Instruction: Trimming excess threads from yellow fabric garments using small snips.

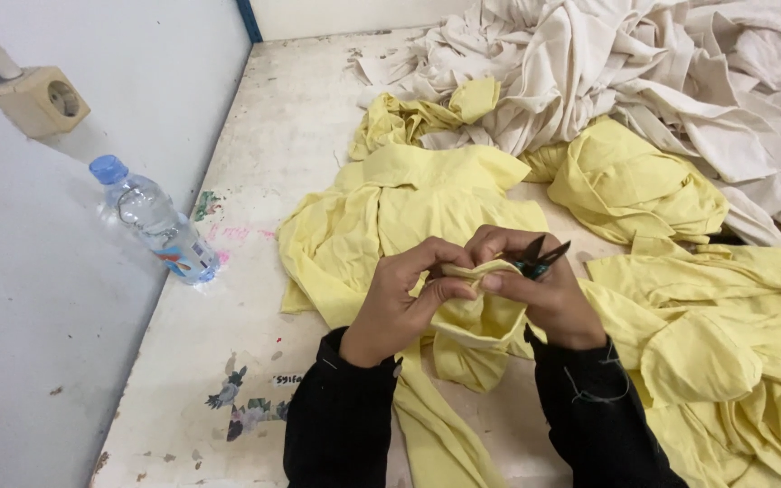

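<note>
Head view, looking down at a worn white table [255, 181]. Nearest: two black sleeves [341, 425], wrists close together. Left hand [399, 303] pinches a fold of pale yellow cloth [476, 321], thumb and fingertips pressed together on the edge. Right hand [535, 285] meets it fingertip to fingertip on the same fold and also grips small dark thread snips [540, 258], blades pointing up and right, just above the cloth. The held piece hangs down between the forearms and trails off the near table edge.

Just beyond the hands: more yellow garments [390, 208] spread flat on the table; another heap of yellow pieces [734, 361] to the right, touching the right sleeve.

Left side, well apart from the hands: clear plastic water bottle [157, 223] with blue cap, leaning against the pale wall. A beige wall socket [40, 99] above it.

Farthest: a large crumpled pile of cream fabric [680, 81] at the top right, overlapping the yellow pieces.
</note>
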